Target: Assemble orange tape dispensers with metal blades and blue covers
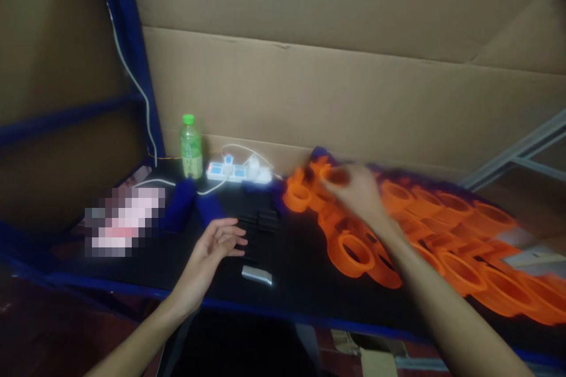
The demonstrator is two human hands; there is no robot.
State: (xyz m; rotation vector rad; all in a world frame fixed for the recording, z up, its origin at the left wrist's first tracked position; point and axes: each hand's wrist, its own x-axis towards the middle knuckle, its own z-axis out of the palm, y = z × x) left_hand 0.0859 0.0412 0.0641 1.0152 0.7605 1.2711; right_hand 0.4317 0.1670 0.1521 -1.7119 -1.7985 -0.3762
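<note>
**Right grip at an orange ring, left grip apart and holding nothing**

My right hand [365, 188] reaches over the orange pile to its far left part, and my thumb and fingers are at the rim of an orange ring [321, 178] there. Blur softens that contact, so I cannot tell whether this grip is clamped on the ring or only touching it. I judge this as the handling of one ring among many; shifting it cleanly would call for a sure pinch on its wall and care not to drag the pieces packed against it.

The ring lies right at my right fingertips, toward the far edge of the counter [305, 300]. The other orange rings [341, 256] spread from there toward the right end, crowded and overlapping, some reaching close to the near edge beneath my forearm.

My left hand [214, 242] is well apart from the ring, above the counter left of the pile. Its fingers are loosely curved and parted, with nothing between them. Just beside them are some black pieces [267, 221], and a small silver object [257, 275] lies toward the near edge.

Farther left sit blue pieces [179, 206]. Behind them, along the far edge, stand a green-capped bottle [191, 150] and a white power strip [239, 173] with plugs and cables, in front of the cardboard wall [309, 94].
</note>
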